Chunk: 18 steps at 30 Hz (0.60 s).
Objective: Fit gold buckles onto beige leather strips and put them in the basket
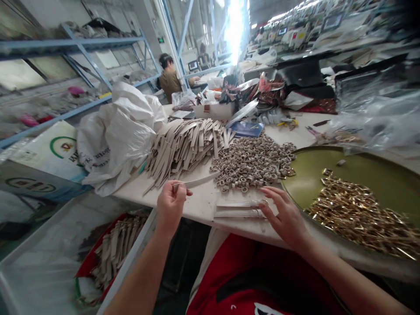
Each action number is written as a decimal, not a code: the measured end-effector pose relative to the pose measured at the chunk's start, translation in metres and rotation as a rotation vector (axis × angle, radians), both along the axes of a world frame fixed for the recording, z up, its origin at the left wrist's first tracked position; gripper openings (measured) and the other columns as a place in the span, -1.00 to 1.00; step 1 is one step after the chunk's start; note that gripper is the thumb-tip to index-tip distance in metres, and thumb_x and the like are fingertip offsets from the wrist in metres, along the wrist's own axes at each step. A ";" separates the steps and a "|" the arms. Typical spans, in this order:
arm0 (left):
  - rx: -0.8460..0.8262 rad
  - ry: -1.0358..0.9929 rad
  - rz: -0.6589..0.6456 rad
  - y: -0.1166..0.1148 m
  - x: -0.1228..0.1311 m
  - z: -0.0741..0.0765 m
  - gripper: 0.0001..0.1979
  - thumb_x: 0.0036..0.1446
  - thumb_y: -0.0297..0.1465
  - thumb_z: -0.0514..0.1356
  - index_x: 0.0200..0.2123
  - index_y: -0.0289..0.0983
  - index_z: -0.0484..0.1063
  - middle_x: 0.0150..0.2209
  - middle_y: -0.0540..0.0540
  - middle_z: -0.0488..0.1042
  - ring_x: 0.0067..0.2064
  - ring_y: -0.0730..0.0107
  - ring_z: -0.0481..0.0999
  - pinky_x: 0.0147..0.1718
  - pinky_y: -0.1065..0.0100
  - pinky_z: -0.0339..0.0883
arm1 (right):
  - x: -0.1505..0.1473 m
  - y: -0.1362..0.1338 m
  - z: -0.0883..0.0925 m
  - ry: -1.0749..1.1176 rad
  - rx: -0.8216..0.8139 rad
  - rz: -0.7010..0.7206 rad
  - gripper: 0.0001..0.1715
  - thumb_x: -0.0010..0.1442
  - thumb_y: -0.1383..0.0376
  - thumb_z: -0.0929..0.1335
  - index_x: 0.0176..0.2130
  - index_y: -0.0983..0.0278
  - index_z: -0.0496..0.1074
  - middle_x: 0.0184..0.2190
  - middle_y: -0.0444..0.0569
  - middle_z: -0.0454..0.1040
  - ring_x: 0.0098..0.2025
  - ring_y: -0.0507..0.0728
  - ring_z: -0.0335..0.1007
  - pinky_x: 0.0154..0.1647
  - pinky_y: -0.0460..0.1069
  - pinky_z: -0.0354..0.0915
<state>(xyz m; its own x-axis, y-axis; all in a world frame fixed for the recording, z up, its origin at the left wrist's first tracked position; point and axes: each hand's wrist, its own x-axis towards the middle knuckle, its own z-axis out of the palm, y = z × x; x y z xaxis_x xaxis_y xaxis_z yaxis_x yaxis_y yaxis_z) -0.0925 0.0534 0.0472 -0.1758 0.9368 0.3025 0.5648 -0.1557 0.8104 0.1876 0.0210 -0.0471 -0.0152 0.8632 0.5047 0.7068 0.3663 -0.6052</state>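
My left hand (171, 203) is closed on one end of a grey strap (201, 180), whose free end points right over the table. Fingers apart, my right hand (282, 215) hovers by the right ends of two straps (241, 213) lying side by side near the table edge; whether its fingertips touch them I cannot tell. Beyond my hands lies a heap of loose grey straps (183, 146). Right of that heap is a pile of small grey loops (254, 162). Gold buckles (364, 214) are heaped in a round olive tray (305, 168) at my right.
A white sack (121, 131) stands at the left of the table. Below it, a red container (87, 264) holds bundled straps. Clear plastic bags (377, 113) and scraps crowd the back. A blue shelf (98, 41) runs along the left, and a person (169, 81) sits behind.
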 end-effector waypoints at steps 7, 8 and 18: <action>-0.296 -0.635 -0.223 -0.050 0.038 0.000 -0.79 0.00 -0.27 0.19 -0.42 -0.30 0.27 -0.59 0.12 0.33 -0.58 0.61 0.33 -0.53 0.54 0.19 | -0.038 -0.057 0.044 0.223 -0.513 0.500 -0.52 0.24 0.01 0.12 -0.34 0.27 0.40 -0.58 -0.09 0.39 -0.53 0.05 0.27 -0.51 -0.08 0.20; -0.355 -0.692 -0.251 -0.052 0.045 -0.007 -0.78 -0.01 -0.27 0.20 -0.40 -0.31 0.29 -0.56 0.11 0.33 -0.57 0.63 0.31 -0.53 0.54 0.18 | -0.044 -0.063 0.045 0.302 -0.615 0.541 -0.48 0.25 -0.01 0.10 -0.39 0.27 0.38 -0.66 -0.14 0.32 -0.60 0.02 0.20 -0.58 -0.11 0.13; -0.807 -0.803 -0.481 -0.044 0.060 -0.043 -0.57 -0.11 -0.16 0.27 -0.26 -0.38 0.42 -0.59 0.09 0.23 -0.59 0.63 0.16 -0.59 0.51 -0.01 | -0.015 0.027 0.028 -0.305 -0.369 0.249 -0.74 0.22 0.26 0.19 -0.31 0.25 0.43 -0.35 0.00 0.45 -0.33 0.13 0.38 -0.34 -0.04 0.20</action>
<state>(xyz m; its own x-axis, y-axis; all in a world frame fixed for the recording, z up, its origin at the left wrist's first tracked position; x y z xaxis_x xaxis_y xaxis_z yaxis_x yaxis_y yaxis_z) -0.0330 0.0089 0.0043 0.3693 0.8258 -0.4263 -0.1135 0.4954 0.8612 0.1724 0.0482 -0.0191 -0.3403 0.9340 0.1092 0.7897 0.3468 -0.5060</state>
